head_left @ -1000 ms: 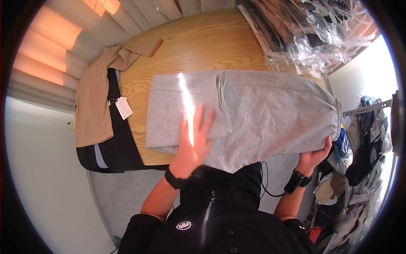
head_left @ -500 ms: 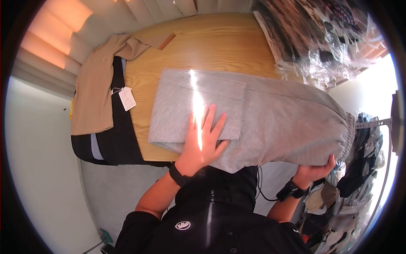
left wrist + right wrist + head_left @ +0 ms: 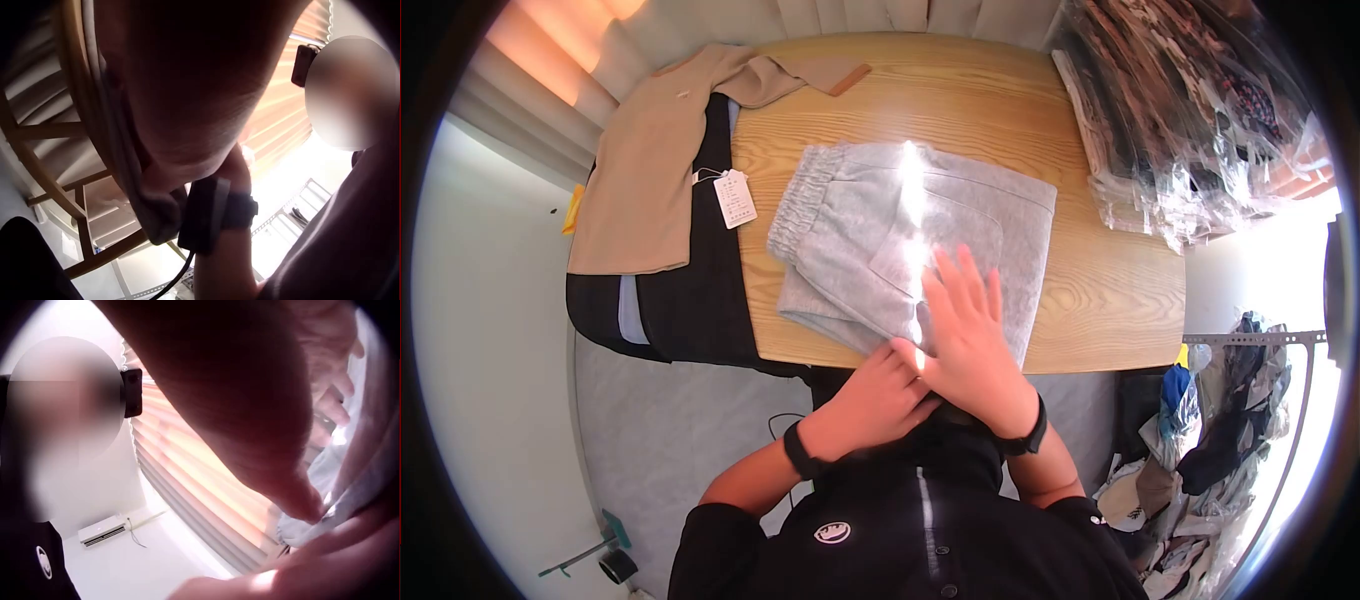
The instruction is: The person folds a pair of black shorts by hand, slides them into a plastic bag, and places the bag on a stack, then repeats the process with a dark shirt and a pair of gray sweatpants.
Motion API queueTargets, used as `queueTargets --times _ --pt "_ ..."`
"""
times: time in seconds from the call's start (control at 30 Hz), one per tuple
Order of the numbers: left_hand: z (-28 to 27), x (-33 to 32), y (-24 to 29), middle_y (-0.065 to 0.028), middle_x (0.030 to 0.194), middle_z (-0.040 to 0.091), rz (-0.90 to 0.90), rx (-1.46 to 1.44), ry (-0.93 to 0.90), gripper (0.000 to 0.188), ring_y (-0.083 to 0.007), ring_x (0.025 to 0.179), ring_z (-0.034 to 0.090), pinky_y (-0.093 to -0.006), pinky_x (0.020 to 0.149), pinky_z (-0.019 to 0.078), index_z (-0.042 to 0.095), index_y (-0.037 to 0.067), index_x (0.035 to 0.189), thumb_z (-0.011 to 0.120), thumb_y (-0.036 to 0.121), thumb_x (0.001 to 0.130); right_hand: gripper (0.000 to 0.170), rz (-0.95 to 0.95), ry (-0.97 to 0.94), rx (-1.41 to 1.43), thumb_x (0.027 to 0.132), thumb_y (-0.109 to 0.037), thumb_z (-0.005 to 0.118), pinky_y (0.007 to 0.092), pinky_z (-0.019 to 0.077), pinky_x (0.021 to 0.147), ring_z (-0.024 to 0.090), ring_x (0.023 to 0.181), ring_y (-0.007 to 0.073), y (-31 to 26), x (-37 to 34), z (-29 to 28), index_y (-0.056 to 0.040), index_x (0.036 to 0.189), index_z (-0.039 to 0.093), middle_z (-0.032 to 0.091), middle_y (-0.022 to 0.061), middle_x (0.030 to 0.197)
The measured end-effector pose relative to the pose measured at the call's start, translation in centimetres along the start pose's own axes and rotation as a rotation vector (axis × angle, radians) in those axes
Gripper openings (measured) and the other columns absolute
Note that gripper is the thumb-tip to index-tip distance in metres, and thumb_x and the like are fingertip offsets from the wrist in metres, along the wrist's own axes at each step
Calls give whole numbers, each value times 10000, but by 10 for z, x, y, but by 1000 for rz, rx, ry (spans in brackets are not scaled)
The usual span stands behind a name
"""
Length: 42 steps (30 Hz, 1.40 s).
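Grey sweatpants (image 3: 960, 215) lie folded on the wooden table, their gathered elastic waistband (image 3: 804, 200) on the left and a pocket outline on top. My right hand (image 3: 972, 335) rests over the near part of the sweatpants, fingers straight and slightly spread, pointing away from me. Beside its thumb, my left hand (image 3: 875, 400) holds the near edge of the cloth with bent fingers, partly hidden from above. Grey cloth (image 3: 156, 219) hangs next to the left hand in the left wrist view. In the right wrist view the right fingers (image 3: 331, 406) lie against the fabric.
A tan top (image 3: 645, 185) with a white tag (image 3: 735, 200) lies over black clothing (image 3: 705, 310) at the table's left. Plastic-wrapped garments (image 3: 1190, 110) are stacked at the back right. Bagged clothes (image 3: 1230, 430) hang on a rack to the right of the wooden table (image 3: 1120, 320).
The waistband end has been folded over from right to left, making a shorter bundle. My right hand left the waistband for the top; my left hand slid from the top to the near edge.
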<state>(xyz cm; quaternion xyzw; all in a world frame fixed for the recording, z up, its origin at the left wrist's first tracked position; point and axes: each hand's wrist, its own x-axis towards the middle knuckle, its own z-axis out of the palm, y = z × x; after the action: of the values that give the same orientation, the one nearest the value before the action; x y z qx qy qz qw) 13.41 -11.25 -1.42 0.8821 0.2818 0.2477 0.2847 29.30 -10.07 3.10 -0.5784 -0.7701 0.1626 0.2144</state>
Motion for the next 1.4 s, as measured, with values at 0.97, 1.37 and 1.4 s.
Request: queueTargets --times 0.97,1.37,1.4 --pt "-100 -35 -11 -77 938 675 -668 -843 -564 448 -131 862 646 -262 790 507 497 -10 1253 696 85 863 791 303 797 928 868 -14 647 439 273 1118 281 1406 308 97 -37 -31 -73 1504 180 257 131 1520" --pt "-35 7 -16 -127 1320 447 -633 -886 198 678 -208 1107 537 -341 935 457 243 13 1440 640 116 901 573 470 161 372 861 -232 688 408 350 1078 413 1312 401 65 -89 -49 -2 1338 470 434 247 1400" --pt "-28 16 -2 -125 1292 452 -715 -834 266 758 -196 1122 506 -339 937 450 226 12 1438 698 105 852 573 485 162 568 863 -262 689 407 330 1092 401 1329 384 67 -88 -47 -23 1340 481 419 257 1413"
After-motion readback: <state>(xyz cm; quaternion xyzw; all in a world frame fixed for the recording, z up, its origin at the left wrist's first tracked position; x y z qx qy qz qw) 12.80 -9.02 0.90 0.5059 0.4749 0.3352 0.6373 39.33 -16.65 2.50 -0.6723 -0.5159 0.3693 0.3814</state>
